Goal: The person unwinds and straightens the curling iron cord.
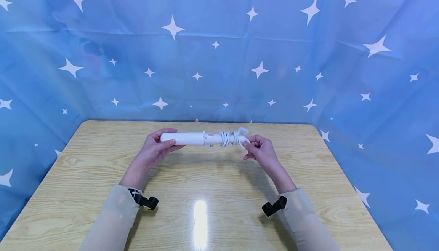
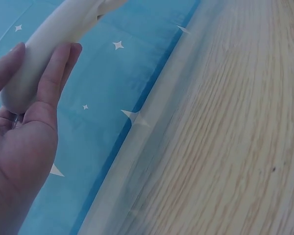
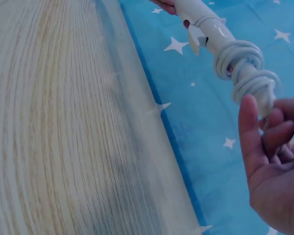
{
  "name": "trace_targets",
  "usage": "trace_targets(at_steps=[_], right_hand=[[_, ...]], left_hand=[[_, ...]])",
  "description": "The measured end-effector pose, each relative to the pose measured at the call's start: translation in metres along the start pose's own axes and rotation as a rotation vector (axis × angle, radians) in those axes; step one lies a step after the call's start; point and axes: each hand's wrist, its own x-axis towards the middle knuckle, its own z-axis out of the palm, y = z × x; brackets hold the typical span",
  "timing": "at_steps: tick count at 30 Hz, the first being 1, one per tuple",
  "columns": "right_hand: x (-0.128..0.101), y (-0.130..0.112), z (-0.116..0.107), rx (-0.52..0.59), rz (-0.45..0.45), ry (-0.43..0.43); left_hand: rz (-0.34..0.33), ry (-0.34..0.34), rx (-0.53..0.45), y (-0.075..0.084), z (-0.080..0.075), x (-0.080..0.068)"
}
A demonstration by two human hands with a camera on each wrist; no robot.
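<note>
While the pale wood-grain tabletop (image 1: 205, 190) spreads beneath both forearms, backed by a blue star-printed cloth backdrop (image 1: 219, 53), a long white plastic cylindrical appliance (image 1: 192, 138) is held level above the tabletop's far half, clear of the wood, spanning the gap between the two hands. The left hand (image 1: 154, 150) closes its grip round the plain end, thumb on one side and fingers along the other, as the left wrist view shows. A white cord coiled in loops (image 1: 229, 138) wraps the other end. The right hand (image 1: 261, 150) curls its fingers at that coil, its grip pinching the cord's last loop.
</note>
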Motion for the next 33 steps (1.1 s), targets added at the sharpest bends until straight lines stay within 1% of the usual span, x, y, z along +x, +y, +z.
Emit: trace_targets(at_steps=[3,6,12,17,21,23,26,29,31,33], right_hand=[[0.001,-0.001,0.0,-0.012,-0.02,0.007],[0.001,-0.001,-0.001,-0.048,-0.048,0.031],[0.0,-0.002,-0.001,-0.09,-0.093,0.133],[0.0,-0.002,-0.003,-0.127,-0.135,0.205],[-0.001,-0.001,-0.003,-0.18,-0.168,0.212],[-0.002,0.0,-0.002,-0.2,-0.198,0.217],[-0.01,-0.012,0.005,-0.263,-0.23,0.248],[-0.01,-0.015,0.006,-0.329,-0.293,0.261],[-0.008,-0.012,0.004,-0.367,-0.351,0.242],[-0.002,-0.003,-0.002,-0.371,-0.41,0.2]], left_hand=[[0.015,-0.007,-0.026,0.0,-0.002,0.0],[0.029,-0.019,-0.042,-0.001,-0.004,0.0],[0.039,-0.034,-0.04,-0.002,-0.008,-0.001],[0.037,-0.016,-0.037,-0.002,-0.008,-0.002],[0.028,-0.007,-0.042,-0.002,-0.008,-0.004],[0.022,-0.006,-0.045,-0.002,-0.007,-0.004],[0.02,-0.009,-0.05,-0.002,-0.007,-0.005],[0.022,-0.012,-0.047,-0.002,-0.007,-0.004],[0.025,-0.017,-0.048,-0.002,-0.008,-0.004],[0.027,-0.025,-0.045,-0.002,-0.008,-0.004]])
